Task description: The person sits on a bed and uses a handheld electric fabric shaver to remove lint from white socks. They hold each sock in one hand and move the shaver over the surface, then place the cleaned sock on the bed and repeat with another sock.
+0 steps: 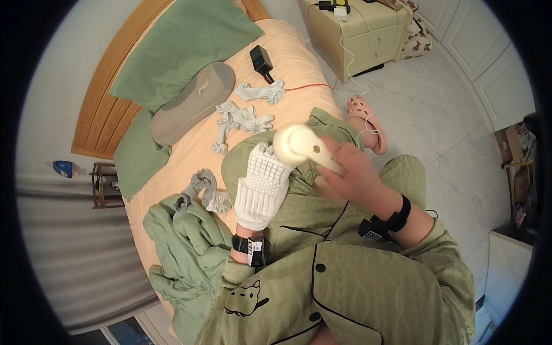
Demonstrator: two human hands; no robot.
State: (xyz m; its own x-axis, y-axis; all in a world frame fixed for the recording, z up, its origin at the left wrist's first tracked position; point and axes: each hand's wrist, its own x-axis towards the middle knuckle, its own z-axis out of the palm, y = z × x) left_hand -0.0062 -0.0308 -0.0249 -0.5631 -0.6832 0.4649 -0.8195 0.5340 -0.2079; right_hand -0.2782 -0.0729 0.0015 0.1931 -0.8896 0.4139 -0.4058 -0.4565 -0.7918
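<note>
A white knitted sock (262,184) with separate toes and a grid pattern covers my left hand (260,198) up to the wrist. The fabric hides the fingers, so whether they are straight or curled does not show. My right hand (353,175) is closed around the handle of a cream fabric shaver (293,145), slightly smeared by motion. The shaver's round head is beside the toe end of the sock; whether they touch is unclear. Grey toe socks (236,119) lie in a loose pile on the bed, with another grey sock (261,92) above and more grey socks (202,191) nearer me.
The bed has a peach sheet (184,152), green pillows (181,52), a grey cushion (192,103) and a crumpled green cloth (187,241). A black device (261,60) with a red cable lies there. At the right stand a cream bedside cabinet (368,40) and a pink clog (376,135).
</note>
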